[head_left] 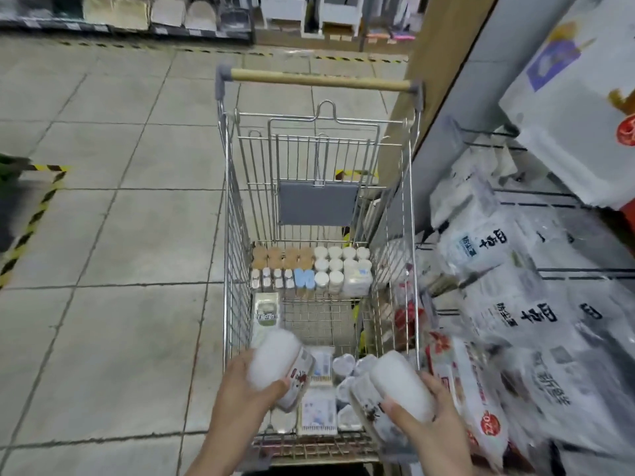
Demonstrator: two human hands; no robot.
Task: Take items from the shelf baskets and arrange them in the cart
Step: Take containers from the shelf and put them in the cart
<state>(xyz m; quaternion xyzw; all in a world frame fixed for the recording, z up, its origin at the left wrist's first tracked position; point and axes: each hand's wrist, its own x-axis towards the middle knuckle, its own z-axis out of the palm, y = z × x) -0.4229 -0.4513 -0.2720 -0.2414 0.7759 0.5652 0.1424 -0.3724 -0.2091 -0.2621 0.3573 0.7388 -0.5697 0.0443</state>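
Note:
A wire shopping cart (233, 235) stands in front of me, its wooden handle at the far end. My left hand (245, 389) grips a white pack in clear wrap (275, 359) over the cart's near left corner. My right hand (434, 413) holds a similar white pack (402, 386) over the near right corner. Rows of small white, tan and blue containers (330, 269) line the far end of the cart floor. Flat boxed items (318, 412) and small white cups (343, 364) lie at the near end under my hands.
On the right, black wire shelf baskets (584, 271) hold several white plastic-wrapped packs (498, 280) with black print. A red-and-white pack (460, 383) lies beside the cart's right wall. Grey tiled floor (120, 235) with yellow-black tape lies to the left. Shelves stand at the back.

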